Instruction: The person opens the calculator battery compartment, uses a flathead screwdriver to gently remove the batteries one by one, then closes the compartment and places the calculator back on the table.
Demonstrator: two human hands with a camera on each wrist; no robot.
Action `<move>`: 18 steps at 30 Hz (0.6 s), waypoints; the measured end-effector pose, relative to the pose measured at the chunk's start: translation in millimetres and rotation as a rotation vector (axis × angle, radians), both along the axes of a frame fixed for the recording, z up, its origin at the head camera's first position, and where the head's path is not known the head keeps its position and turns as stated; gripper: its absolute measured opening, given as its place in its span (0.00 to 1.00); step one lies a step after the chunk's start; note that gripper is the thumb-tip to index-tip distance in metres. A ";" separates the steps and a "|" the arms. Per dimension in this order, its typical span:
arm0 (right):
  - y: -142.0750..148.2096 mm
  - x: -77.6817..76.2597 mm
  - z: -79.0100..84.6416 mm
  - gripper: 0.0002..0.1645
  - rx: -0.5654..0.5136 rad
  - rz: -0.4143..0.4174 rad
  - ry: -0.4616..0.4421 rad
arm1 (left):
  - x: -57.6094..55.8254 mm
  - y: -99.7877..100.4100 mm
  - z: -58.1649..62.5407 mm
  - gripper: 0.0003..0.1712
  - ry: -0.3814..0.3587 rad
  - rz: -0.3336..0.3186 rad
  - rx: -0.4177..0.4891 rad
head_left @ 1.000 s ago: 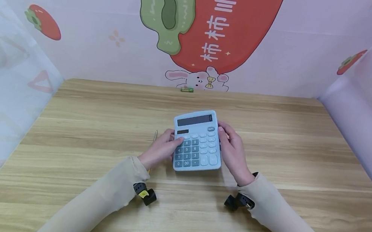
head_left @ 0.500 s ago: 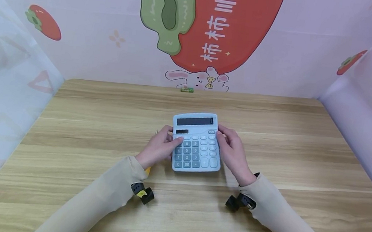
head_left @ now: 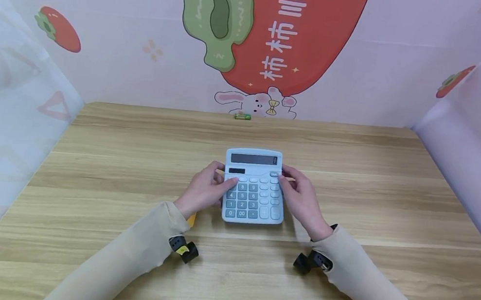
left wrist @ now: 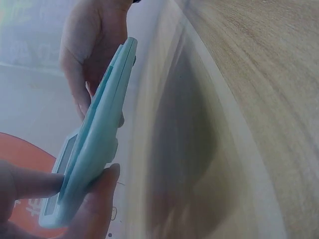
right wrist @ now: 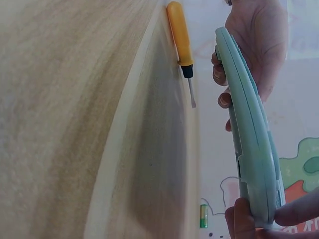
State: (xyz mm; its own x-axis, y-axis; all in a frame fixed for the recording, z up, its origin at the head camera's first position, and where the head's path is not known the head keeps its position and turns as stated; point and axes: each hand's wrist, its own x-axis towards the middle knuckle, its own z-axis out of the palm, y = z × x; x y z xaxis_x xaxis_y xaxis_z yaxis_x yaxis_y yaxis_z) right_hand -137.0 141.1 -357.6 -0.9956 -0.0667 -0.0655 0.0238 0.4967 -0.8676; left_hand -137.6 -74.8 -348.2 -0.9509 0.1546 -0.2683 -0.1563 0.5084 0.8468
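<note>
A light blue calculator (head_left: 252, 185) is held above the table between both hands, its keys facing up and a 0 on its display. My left hand (head_left: 205, 188) grips its left edge, thumb on top near the keys and fingers underneath. On the other side, my right hand (head_left: 303, 198) pinches the right edge with the thumb on top. In the left wrist view the calculator (left wrist: 99, 134) appears edge-on, apart from the wood and casting a shadow. Fingers curl under the calculator (right wrist: 251, 129) in the right wrist view.
A screwdriver (right wrist: 180, 37) with an orange handle lies on the table, mostly hidden under my left arm in the head view. A small green battery (head_left: 242, 117) lies at the back edge, against the printed backdrop (head_left: 143, 71).
Both hands have tilted the calculator and turned it straighter, its top edge coming slightly nearer. The display now reads 0 more plainly. The left forearm now covers more of the screwdriver.
</note>
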 end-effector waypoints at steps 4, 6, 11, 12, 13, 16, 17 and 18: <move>0.0 0.0 0.1 0.28 0.006 0.006 -0.030 | -0.1 0.5 0.1 0.29 0.002 0.006 -0.001; -0.2 -0.2 -0.2 0.29 0.005 0.011 -0.041 | -0.1 0.6 0.4 0.29 0.006 0.008 -0.001; -1.5 0.0 -0.3 0.33 0.004 0.030 -0.041 | 0.4 0.5 0.8 0.29 0.024 0.018 -0.007; -1.6 0.2 -0.2 0.34 -0.001 0.034 -0.040 | 0.4 0.5 0.9 0.29 0.028 0.021 -0.009; -1.8 0.3 -0.1 0.35 -0.005 0.037 -0.041 | 0.5 0.6 0.9 0.29 0.031 0.022 -0.012; -2.2 0.3 -0.5 0.38 -0.015 0.045 -0.045 | 0.6 0.7 1.1 0.29 0.031 0.021 -0.012; -2.2 0.2 -0.5 0.39 -0.019 0.048 -0.048 | 0.6 0.7 1.2 0.29 0.028 0.020 -0.012; -2.2 0.2 -0.6 0.40 -0.019 0.051 -0.051 | 0.6 0.7 1.3 0.29 0.025 0.019 -0.013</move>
